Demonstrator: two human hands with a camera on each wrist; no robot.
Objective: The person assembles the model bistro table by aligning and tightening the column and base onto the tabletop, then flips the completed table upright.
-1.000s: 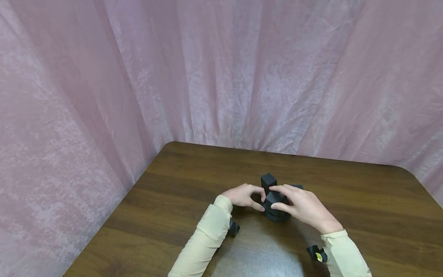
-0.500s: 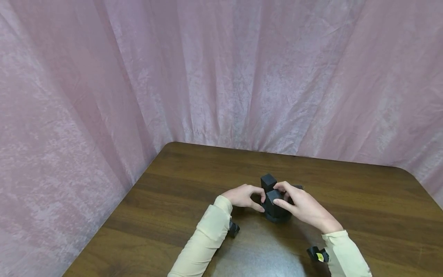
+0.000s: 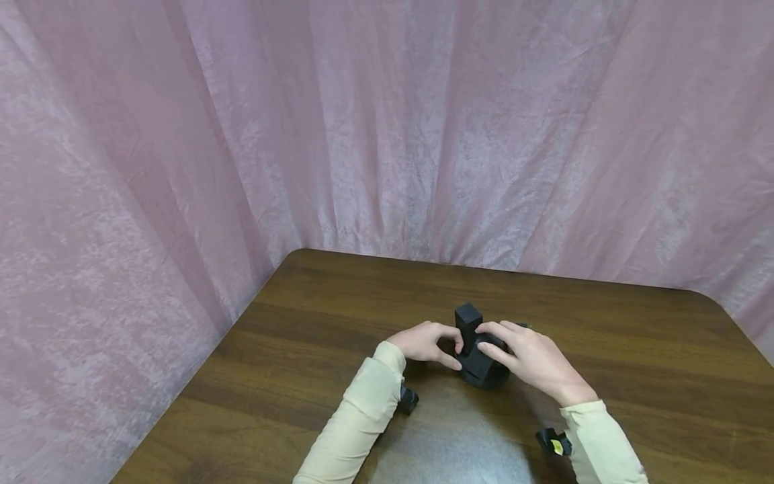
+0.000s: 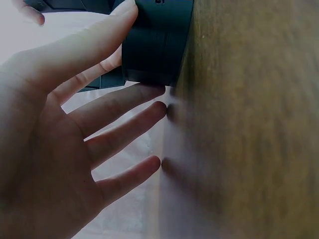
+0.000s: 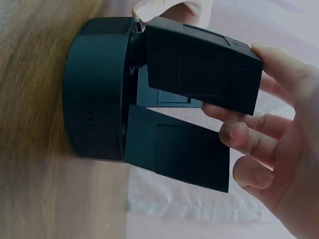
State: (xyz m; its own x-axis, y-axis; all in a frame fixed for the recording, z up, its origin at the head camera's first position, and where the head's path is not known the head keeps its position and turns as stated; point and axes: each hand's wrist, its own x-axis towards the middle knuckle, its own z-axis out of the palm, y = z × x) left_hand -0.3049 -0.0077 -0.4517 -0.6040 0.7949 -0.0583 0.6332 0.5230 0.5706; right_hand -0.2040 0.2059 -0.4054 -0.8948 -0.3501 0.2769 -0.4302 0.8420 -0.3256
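Observation:
A black round base (image 5: 94,94) stands on the wooden table, with several angular black blocks rising from it. My left hand (image 3: 425,341) holds the base's left side between thumb and forefinger; in the left wrist view its other fingertips reach down to the tabletop beside the base wall (image 4: 154,55). My right hand (image 3: 535,356) pinches one angular block (image 5: 204,64) at its upper end between thumb and fingers. That block leans at a slant over the base. Another block (image 5: 177,154) stands close by, under the right hand's curled fingers. A taller square-topped block (image 3: 468,317) rises at the back left.
The brown wooden table (image 3: 338,302) reaches back to a pink curtain (image 3: 387,134), which also runs down the left side. Black wrist cameras sit below the left cuff (image 3: 408,399) and beside the right cuff (image 3: 553,443).
The block in my right hand has tipped, its top swinging toward the front. The right thumb and fingers have shifted slightly with it. My left hand stays in place on the base.

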